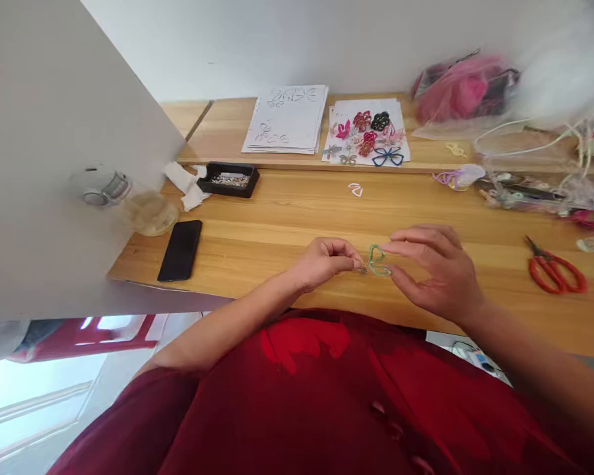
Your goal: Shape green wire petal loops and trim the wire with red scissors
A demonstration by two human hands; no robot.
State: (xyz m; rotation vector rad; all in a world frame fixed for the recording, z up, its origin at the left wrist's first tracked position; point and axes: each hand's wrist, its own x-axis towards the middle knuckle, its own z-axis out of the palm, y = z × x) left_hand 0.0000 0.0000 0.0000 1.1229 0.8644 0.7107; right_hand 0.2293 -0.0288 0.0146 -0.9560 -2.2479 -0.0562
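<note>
My left hand (327,260) is curled in a pinch near the front edge of the wooden table (287,224), gripping one end of a small green wire shape (377,260). My right hand (433,267) holds the other side of the green wire shape between thumb and forefinger, the remaining fingers spread apart. A tiny dark bit sits at the left fingertips; I cannot make out what it is.
A black phone (180,250) and a clear jar (146,210) lie left. A black tray (229,179) of small pieces, white paper sheets (287,119), finished wire flowers (369,135), a small white wire shape (356,190), red scissors (554,269) and cluttered bags (462,86) surround the hands.
</note>
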